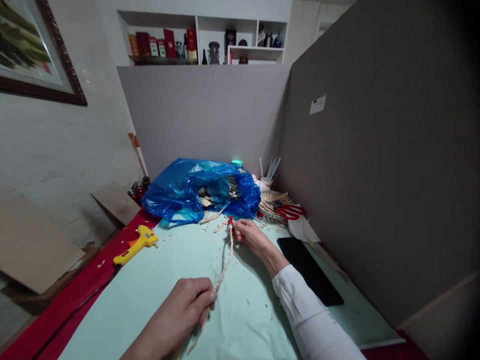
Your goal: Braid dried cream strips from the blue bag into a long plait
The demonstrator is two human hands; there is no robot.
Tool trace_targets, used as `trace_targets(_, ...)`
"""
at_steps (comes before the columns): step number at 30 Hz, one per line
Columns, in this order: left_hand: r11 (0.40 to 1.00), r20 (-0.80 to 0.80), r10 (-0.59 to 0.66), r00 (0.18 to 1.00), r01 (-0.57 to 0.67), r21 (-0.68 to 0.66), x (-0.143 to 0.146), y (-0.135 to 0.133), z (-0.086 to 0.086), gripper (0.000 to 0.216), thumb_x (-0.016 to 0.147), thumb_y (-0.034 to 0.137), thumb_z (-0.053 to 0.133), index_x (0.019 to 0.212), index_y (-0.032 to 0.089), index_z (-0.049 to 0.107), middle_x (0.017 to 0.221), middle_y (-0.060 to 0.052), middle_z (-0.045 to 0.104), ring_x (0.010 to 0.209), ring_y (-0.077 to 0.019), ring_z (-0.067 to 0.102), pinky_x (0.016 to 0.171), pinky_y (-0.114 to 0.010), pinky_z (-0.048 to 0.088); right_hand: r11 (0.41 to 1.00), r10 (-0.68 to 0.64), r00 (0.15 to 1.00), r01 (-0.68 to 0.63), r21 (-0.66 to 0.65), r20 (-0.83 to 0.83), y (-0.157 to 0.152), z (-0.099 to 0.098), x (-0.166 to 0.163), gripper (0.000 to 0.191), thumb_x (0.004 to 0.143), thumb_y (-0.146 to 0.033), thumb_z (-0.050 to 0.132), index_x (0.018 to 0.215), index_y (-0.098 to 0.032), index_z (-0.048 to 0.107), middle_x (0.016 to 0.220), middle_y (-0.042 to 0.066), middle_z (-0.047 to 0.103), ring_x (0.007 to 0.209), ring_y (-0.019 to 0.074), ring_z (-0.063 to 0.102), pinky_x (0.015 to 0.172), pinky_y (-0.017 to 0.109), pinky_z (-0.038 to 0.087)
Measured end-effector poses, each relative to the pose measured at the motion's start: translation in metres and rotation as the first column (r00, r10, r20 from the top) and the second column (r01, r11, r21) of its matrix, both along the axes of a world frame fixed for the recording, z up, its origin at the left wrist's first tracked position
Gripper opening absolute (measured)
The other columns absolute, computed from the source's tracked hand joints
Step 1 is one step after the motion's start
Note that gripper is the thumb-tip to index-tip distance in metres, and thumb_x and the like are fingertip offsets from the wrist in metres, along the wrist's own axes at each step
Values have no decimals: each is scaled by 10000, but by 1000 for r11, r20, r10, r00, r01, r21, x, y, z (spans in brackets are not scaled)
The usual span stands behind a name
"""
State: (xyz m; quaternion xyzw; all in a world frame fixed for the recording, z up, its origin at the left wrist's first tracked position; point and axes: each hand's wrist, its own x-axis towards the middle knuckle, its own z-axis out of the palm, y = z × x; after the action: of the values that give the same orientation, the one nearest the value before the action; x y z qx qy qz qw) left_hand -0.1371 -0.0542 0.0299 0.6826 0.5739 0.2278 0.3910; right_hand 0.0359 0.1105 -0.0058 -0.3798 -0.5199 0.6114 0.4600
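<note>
A pale braided cord (pixel 228 260) runs slantwise over the light green sheet between my two hands. My left hand (pixel 189 303), at the near end, pinches the braid between thumb and fingers, and loose strands trail below it. My right hand (pixel 247 235) is closed round the far end of the braid. A small red tie (pixel 230 220) shows at that end, just beyond the fingertips. Most of my right fingers are turned away from view. Behind my right hand, thin pale strips (pixel 214 216) lie near the mouth of a blue plastic bag (pixel 180 187).
A yellow glue gun (pixel 137 245) lies at left, its black cable trailing off the table. At right are a black flat slab (pixel 311 270), red-handled scissors (pixel 291 212) on a woven basket (pixel 270 202), and a cup of white sticks (pixel 268 180). Grey partitions (pixel 210 115) rise behind and right.
</note>
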Motion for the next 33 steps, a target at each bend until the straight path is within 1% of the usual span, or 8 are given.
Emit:
trace_targets(2,999,-65,2,998,1,54,-4,7,3,312,878,319,404,601,191,470,584,8,503,605,-138,462,587,-240,312,999,-47,997,48,6,-65,2,0,0,218,640,-326,682,673,-172,533,650,19,598,574,102,541,589,244,470)
trace_targets(5,993,-149,27,988,-9,119,-12,15,7,327,884,338,382,600,191,449,618,0,513,622,-143,446,595,-257,298,991,-125,983,130,30,-133,7,1,3,233,607,-327,697,703,-184,540,646,7,591,591,112,551,600,254,475)
trace_targets(9,989,-212,64,975,-35,141,-25,23,6,319,874,347,376,597,196,419,615,-6,512,615,-153,445,604,-276,291,976,-183,971,198,86,-154,11,1,7,248,598,-323,702,759,-182,577,665,6,604,604,125,564,596,262,467)
trace_targets(13,983,-244,122,962,-84,161,-42,32,-3,303,863,337,374,595,201,409,620,-14,521,619,-165,456,606,-283,289,956,-234,969,245,163,-81,13,-1,7,210,605,-303,680,752,-173,607,623,-2,605,571,131,550,566,258,434)
trace_targets(19,987,-248,112,962,-78,142,-55,41,-15,308,867,343,364,604,202,438,645,-26,564,641,-179,498,627,-283,307,921,-327,942,302,246,69,19,-9,5,81,582,-228,629,650,-184,621,573,-9,607,558,147,536,563,259,392)
trace_targets(25,987,-245,106,964,-72,142,-62,44,-22,325,871,365,366,599,203,440,640,-23,558,642,-180,479,631,-282,303,945,-286,955,269,186,74,20,-12,6,77,564,-229,625,616,-175,609,520,-9,575,505,134,502,528,259,376)
trace_targets(29,988,-286,110,952,-73,136,-63,43,-24,352,880,390,349,598,202,444,637,-26,547,660,-186,483,642,-283,305,963,-236,972,233,133,4,16,-9,5,150,544,-257,676,652,-167,624,582,16,607,547,148,540,549,273,412)
trace_targets(33,994,-273,79,959,-54,99,-54,41,-24,360,885,385,334,605,201,464,613,-20,535,633,-179,484,629,-281,311,962,-225,971,234,141,-79,16,-6,5,210,545,-280,697,713,-165,646,656,33,627,611,155,556,594,285,437)
